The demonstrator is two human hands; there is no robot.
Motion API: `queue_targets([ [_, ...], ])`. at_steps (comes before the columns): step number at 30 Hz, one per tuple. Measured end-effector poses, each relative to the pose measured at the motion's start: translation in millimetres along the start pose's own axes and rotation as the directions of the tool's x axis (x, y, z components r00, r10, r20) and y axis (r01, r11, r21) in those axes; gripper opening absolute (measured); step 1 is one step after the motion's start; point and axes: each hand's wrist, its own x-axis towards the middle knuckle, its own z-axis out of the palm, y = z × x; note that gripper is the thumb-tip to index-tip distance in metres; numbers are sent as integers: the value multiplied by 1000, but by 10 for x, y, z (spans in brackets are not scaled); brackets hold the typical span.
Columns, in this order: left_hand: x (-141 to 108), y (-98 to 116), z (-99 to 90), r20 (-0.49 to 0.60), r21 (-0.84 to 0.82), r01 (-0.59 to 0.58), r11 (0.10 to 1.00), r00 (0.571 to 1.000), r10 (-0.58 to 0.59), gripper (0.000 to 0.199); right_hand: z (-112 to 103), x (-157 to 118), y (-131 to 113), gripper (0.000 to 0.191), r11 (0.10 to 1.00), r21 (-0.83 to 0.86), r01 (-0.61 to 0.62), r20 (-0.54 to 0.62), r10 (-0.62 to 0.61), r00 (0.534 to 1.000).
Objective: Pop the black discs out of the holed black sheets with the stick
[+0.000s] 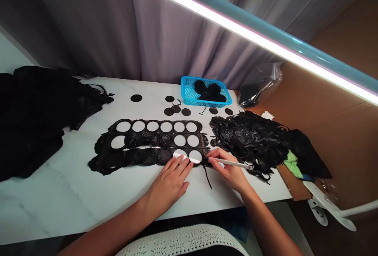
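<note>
A black sheet-like piece with rows of round openings (147, 140) lies on the white marbled table (97, 204). Some openings show white; others are filled with crinkled black material. My left hand (175, 181) rests flat on its lower right part, fingers stretched out, the tips over two white circles (195, 156). At the right edge, my right hand (228, 169) grips a slim white pen-like tool (236, 164) with a dark end against the black material. What kind of tool it is I cannot tell. A thin black strip (208, 178) hangs below that edge.
Loose black discs (136, 98) lie behind the piece. A blue basket (189, 100) holds several black round pieces. Black scraps (251, 138) are heaped at the right, a large black cloth (29, 122) at the left. A bright tube lamp (236, 25) crosses above.
</note>
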Motion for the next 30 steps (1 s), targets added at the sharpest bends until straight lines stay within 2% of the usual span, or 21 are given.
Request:
queue_targets([
  [2, 14, 4, 13, 9, 31, -7, 1000, 1000, 7, 47, 122, 39, -72, 16, 996, 86, 18, 53, -23, 998],
  [6, 14, 5, 43, 11, 94, -21, 995, 1000, 20, 46, 291, 90, -80, 14, 997, 66, 39, 110, -46, 993],
  [14, -17, 0, 85, -14, 64, -3, 998, 1000, 4, 47, 295, 88, -46, 12, 998, -22, 53, 121, -50, 991],
  [21, -7, 4, 69, -6, 69, 10, 998, 1000, -10, 45, 346, 58, -17, 7, 972, -181, 152, 154, -125, 980],
  [23, -1, 3, 65, -14, 61, 19, 998, 1000, -18, 45, 404, 24, 3, 7, 927, -275, 257, 182, -212, 960],
  [26, 2, -6, 68, -24, 40, 27, 999, 999, -26, 45, 405, 50, 61, 13, 759, -468, 452, 262, -370, 891],
  [28, -10, -14, 73, -23, 22, 30, 999, 999, -29, 45, 266, 173, 142, 17, 675, -581, 455, 208, -417, 885],
  [30, -31, -19, 72, -13, 9, 30, 999, 999, -30, 46, 24, 367, 247, 21, 675, -678, 290, -5, -398, 917],
])
